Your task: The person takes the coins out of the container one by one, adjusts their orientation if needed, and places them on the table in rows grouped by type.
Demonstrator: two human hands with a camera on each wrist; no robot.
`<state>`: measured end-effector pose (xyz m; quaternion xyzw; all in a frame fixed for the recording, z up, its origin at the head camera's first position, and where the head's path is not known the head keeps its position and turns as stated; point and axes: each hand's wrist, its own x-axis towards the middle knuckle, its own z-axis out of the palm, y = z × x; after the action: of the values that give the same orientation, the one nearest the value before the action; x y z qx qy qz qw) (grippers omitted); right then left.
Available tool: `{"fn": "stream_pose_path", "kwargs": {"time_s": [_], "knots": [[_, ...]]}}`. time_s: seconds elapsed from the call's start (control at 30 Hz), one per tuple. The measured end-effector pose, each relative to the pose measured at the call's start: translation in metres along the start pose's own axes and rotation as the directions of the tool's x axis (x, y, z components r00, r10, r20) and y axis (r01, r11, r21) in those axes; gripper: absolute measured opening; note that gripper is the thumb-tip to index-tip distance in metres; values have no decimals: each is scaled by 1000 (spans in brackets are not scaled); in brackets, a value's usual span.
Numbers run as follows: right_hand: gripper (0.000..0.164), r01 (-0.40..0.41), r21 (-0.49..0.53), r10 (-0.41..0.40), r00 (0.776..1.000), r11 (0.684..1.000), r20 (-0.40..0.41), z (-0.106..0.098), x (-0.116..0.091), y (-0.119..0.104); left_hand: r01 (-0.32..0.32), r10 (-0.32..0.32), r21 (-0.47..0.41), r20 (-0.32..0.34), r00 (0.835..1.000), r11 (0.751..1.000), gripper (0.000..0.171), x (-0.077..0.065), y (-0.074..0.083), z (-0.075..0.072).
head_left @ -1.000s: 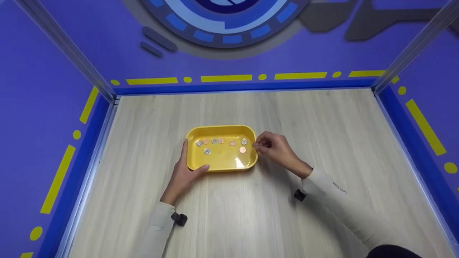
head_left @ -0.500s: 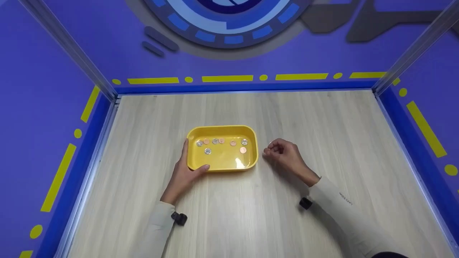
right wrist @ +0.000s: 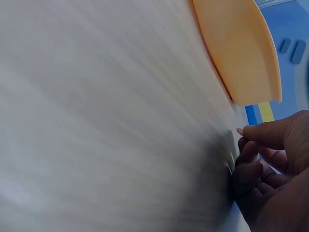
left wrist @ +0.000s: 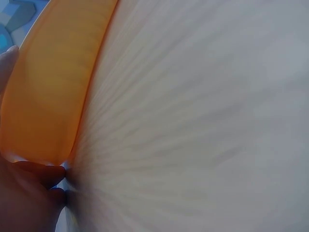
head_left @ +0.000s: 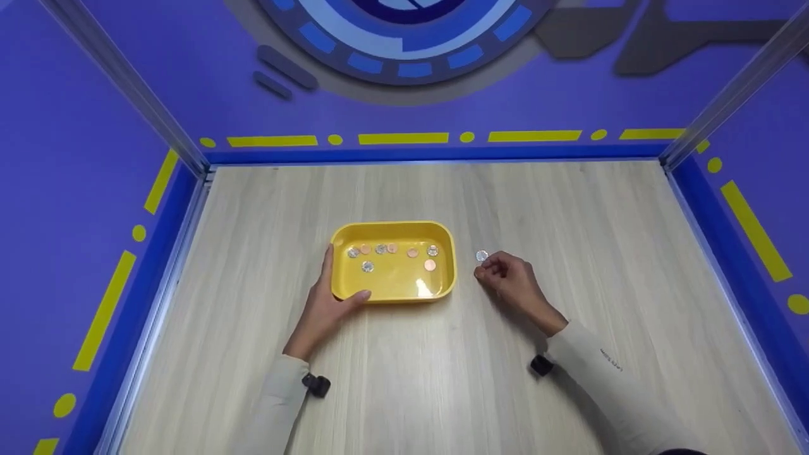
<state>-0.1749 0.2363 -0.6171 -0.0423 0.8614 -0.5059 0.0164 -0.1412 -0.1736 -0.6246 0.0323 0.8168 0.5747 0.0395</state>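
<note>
A yellow tray (head_left: 394, 292) sits on the table, holding several silver and copper-coloured coins, among them a copper one (head_left: 430, 265). My left hand (head_left: 323, 313) grips its left front corner, thumb along the front rim and fingers against the left side. To the right of the tray, my right hand (head_left: 515, 283) is low over the table, pinching a small copper-coloured coin (right wrist: 239, 131) between thumb and fingertips. Right beside those fingers a silver coin (head_left: 481, 255) lies on the tabletop. In the left wrist view the tray's outer wall (left wrist: 53, 82) shows with the left fingers at its end.
The light wooden tabletop (head_left: 404, 379) spreads around the tray. Blue-purple printed walls (head_left: 404, 114) with yellow dashes stand at the back and both sides, joined by metal corner posts. A black wrist camera (head_left: 317, 386) sits at the left cuff.
My right hand has moved from the tray's right rim out to the right and a little toward me. The silver coin on the table now shows fully past the fingers. The left hand stays put.
</note>
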Motion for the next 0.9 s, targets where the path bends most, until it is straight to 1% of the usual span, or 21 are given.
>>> {"fn": "stream_pose_path", "kwargs": {"time_s": [0.2, 0.37, 0.5, 0.63, 0.9], "knots": [[9, 20, -73, -22, 999, 997, -28, 0, 0, 3, 6, -6, -5, 4, 1000, 1000, 128, 0, 1, 0], [7, 42, -91, -47, 998, 995, -50, 2, 1, 5, 13, -13, -7, 3, 1000, 1000, 129, 1, 1, 0], [6, 63, -130, -70, 996, 990, -53, 2, 1, 5, 12, -12, -5, -3, 1000, 1000, 128, 0, 2, 0], [6, 76, -170, -86, 995, 983, -54, 3, 1, 5, 20, -20, -2, 5, 1000, 1000, 126, -1, 2, 0], [6, 115, -212, -131, 989, 971, -64, 6, 0, 9, 26, -26, 6, 6, 1000, 1000, 123, 0, 1, 0]]}}
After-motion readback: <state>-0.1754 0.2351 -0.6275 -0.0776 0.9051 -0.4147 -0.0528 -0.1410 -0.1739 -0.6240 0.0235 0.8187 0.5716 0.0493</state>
